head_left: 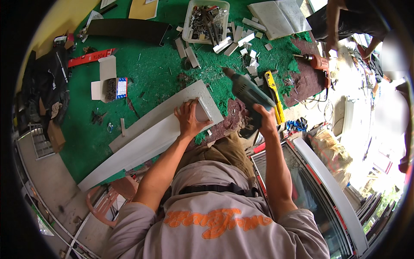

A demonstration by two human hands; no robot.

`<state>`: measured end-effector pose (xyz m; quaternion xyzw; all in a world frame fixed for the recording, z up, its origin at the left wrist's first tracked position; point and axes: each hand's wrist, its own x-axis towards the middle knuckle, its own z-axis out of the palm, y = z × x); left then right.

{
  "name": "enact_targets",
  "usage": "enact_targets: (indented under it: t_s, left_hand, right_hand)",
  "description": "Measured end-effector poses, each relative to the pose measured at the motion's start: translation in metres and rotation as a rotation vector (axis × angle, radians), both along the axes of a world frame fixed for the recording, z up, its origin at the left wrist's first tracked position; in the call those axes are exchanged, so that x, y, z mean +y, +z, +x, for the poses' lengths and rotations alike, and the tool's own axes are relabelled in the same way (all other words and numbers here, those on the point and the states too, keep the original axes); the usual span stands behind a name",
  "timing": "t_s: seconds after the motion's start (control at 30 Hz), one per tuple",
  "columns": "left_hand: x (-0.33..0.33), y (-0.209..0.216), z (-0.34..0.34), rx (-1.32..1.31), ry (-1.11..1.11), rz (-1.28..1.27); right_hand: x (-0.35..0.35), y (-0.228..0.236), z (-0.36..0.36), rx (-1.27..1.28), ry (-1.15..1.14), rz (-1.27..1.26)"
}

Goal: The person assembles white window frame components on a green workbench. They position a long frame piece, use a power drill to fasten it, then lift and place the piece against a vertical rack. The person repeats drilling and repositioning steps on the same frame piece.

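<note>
My left hand (189, 117) grips the near end of a long white metal channel (142, 144), fingers curled over a small end piece between its walls. The channel lies slantwise across the green-covered table, its far end toward the lower left. In my right hand (266, 120) is a dark green power drill (250, 93), held by its handle. Its chuck points up and to the left, away from the channel. Just right of the drill, a yellow level (274, 97) lies along the table edge.
A white bin (206, 21) of hardware stands at the back, with cut metal strips (233, 39) scattered beside it. An open screw box (113, 88) sits left. A red drill (319, 64) lies right, near another person's hand (331, 45). A framed glass panel (310, 194) leans at lower right.
</note>
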<state>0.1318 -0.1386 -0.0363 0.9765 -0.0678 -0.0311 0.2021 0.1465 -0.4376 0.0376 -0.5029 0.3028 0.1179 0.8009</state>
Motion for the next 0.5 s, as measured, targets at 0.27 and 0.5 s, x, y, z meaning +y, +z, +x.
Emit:
enact_targets:
  t_s: [0.27, 0.5]
  left_hand:
    - [-0.001, 0.000, 0.000, -0.008, 0.019, -0.003]
    - [0.000, 0.004, -0.002, 0.045, 0.051, -0.031]
  right_hand:
    - [-0.012, 0.131, -0.048, -0.116, 0.199, -0.378]
    - [0.059, 0.176, -0.070, -0.086, 0.621, -0.754]
